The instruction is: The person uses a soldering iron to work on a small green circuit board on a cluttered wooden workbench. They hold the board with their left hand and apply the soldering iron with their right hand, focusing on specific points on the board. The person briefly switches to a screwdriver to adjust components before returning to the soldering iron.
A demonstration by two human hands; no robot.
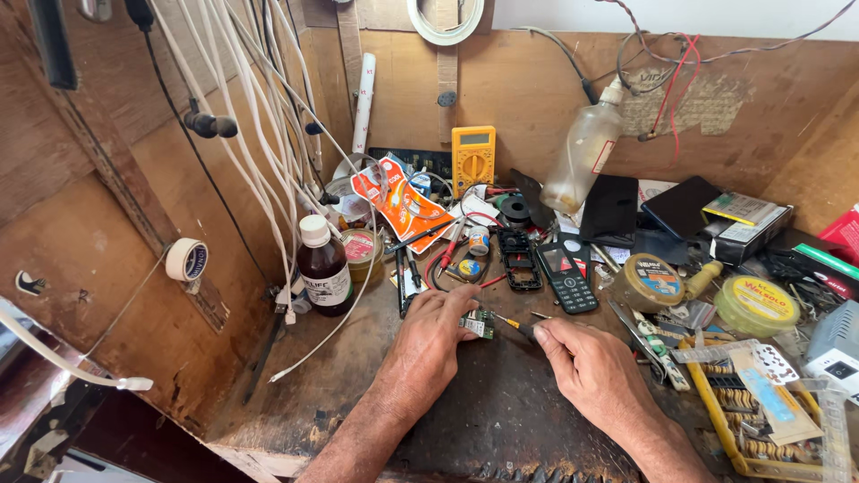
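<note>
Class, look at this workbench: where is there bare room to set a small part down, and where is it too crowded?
Bare wood lies near the front edge, left of the left hand, below the brown bottle, and between both forearms. Behind the right hand, around the keypad phone and tins, it is crowded.

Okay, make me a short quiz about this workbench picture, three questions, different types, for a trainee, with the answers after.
1. True or false: the left hand holds down a small green circuit board.
2. Multiple choice: the right hand holds A) a soldering iron, B) a small screwdriver, C) a pair of scissors.
3. Fill in: the yellow multimeter leans against the wooden back ____.

Key:
1. True; its fingers press on the board.
2. B; the tip points toward the board.
3. Wall; the meter stands behind the dark keypad phone and the brown bottle.
</note>
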